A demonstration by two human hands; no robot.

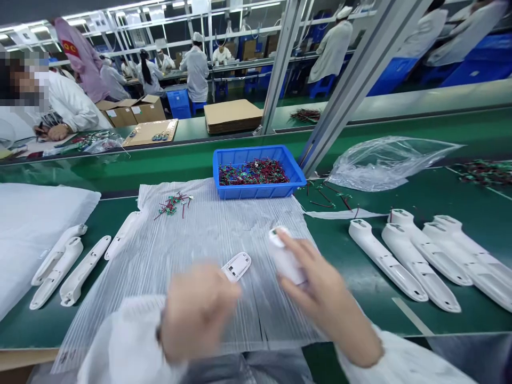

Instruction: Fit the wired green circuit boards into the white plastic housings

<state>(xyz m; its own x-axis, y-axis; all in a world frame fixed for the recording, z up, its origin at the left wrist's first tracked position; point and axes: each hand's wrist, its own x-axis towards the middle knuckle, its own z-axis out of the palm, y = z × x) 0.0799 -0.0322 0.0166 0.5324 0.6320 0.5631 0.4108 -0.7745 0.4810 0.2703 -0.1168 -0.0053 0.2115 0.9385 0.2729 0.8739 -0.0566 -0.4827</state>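
Over the foam sheet (pixel 200 229), my right hand (pixel 316 282) holds a white plastic housing (pixel 286 258), with fingers along its top and side. My left hand (pixel 200 309) is smeared by motion, and its fingers cannot be made out. Just beyond it, a small white shell (pixel 237 266) rests on the sheet with its hollow side up; the left hand overlaps its near end in view. A small pile of red and green wired parts (pixel 172 205) lies at the sheet's upper left.
A blue bin (pixel 256 191) of wired parts stands at the back. Long white housings lie left (pixel 86 269) and right (pixel 388 261). Behind are a plastic bag (pixel 384 162) and a metal post (pixel 352 85). A person in white (pixel 72 101) sits at the far left.
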